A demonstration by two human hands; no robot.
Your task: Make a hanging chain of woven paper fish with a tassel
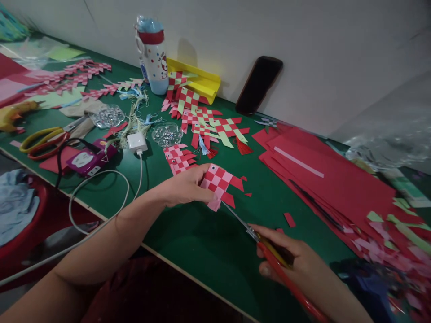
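Note:
Between the thumb and fingers of my left hand [186, 186] is a woven paper fish [219, 181] in red and pink checks, with a small googly eye. My right hand [296, 260] grips a pair of scissors [274, 260] by its red and yellow handles. The blades point up and left, with their tips at the pink strip on the fish's lower edge. Small red paper scraps [248, 194] lie just right of the fish. Behind my left hand rests another red and pink woven fish [177, 159], partly covered.
Several finished paper fish [202, 116], some tasselled, lie near a bottle [155, 58]. A phone [259, 85] leans on the wall. Red paper sheets [310, 166] are stacked right. A white cable [129, 184], charger [137, 142], second scissors [45, 141] and glue gun [16, 114] occupy the left.

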